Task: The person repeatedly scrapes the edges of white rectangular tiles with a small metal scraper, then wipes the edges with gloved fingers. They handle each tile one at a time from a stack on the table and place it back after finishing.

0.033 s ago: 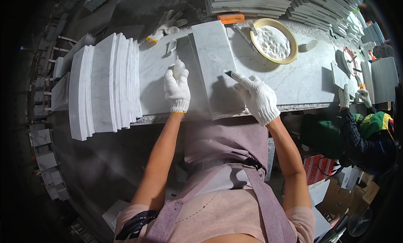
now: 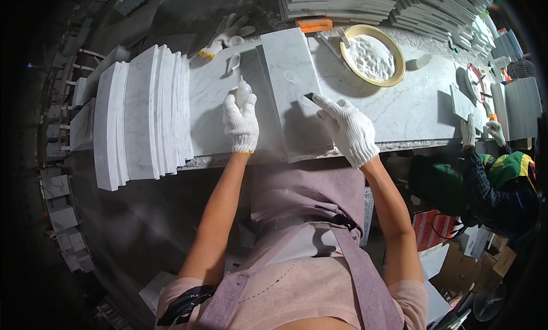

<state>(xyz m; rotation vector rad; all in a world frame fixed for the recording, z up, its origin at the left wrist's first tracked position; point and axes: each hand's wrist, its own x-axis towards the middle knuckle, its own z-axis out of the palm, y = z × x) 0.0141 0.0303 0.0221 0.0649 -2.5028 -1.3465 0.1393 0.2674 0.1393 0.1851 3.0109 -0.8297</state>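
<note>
My left hand point(image 2: 240, 123), in a white knit glove, is closed around a small translucent squeeze bottle point(image 2: 244, 92) with its nozzle pointing away from me. A long white-grey marble slab point(image 2: 290, 59) lies in front of me, tilted slightly and raised above the worktop. Over its right edge, my gloved right hand point(image 2: 349, 130) pinches a small dark flat piece point(image 2: 309, 96), mostly hidden by the fingers; its exact kind cannot be made out. The dark tip is at or just above the slab's surface, close to a faint wet-looking patch. Another such patch lies farther up the slab.
Left of me stands a row of marble slabs point(image 2: 140, 113). A yellow-rimmed bowl point(image 2: 398, 50) of white paste sits beyond my right hand. A spare glove point(image 2: 225, 36), an orange box point(image 2: 314, 25) and stacked slabs point(image 2: 337, 5) lie behind. At right, a co-worker's gloved hands point(image 2: 468, 130) hold a slab.
My right hand has shifted very slightly, bringing the dark piece a little toward me along the slab. My left hand and the bottle have stayed put.
</note>
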